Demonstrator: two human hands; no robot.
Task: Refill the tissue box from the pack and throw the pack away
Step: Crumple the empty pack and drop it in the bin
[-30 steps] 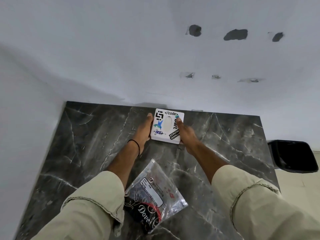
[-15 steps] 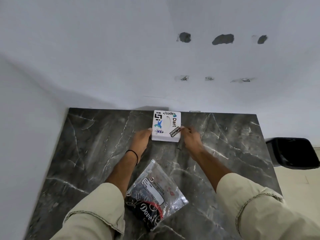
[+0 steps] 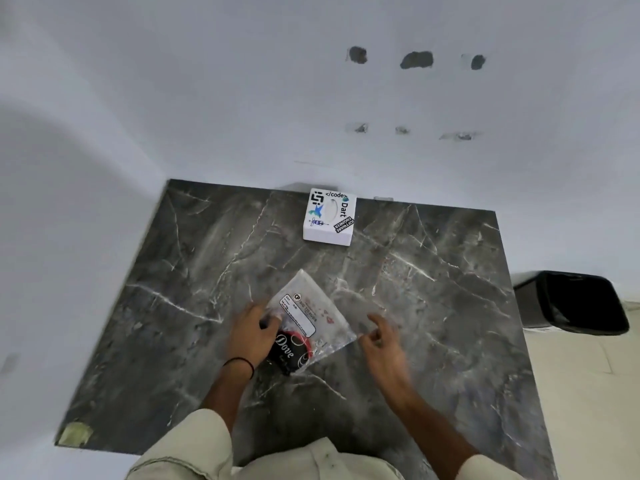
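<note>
A white tissue box [image 3: 328, 216] covered in stickers stands at the back edge of the dark marble table [image 3: 180, 299], against the wall, with neither hand on it. A clear plastic pack [image 3: 308, 317] with a white label and a black "Dove" print lies flat in the table's middle. My left hand [image 3: 254, 332] rests on the pack's left edge, thumb and fingers touching the plastic. My right hand [image 3: 382, 341] hovers at the pack's right corner, fingers spread and blurred, holding nothing.
A black bin [image 3: 571, 301] stands on the floor just off the table's right side. A white wall rises behind the table and at its left. A scrap of tape [image 3: 74, 434] marks the table's near left corner.
Both hands let go of the tissue box, which stays at the back edge, and drew back toward me to the plastic pack. The camera tilted down.
</note>
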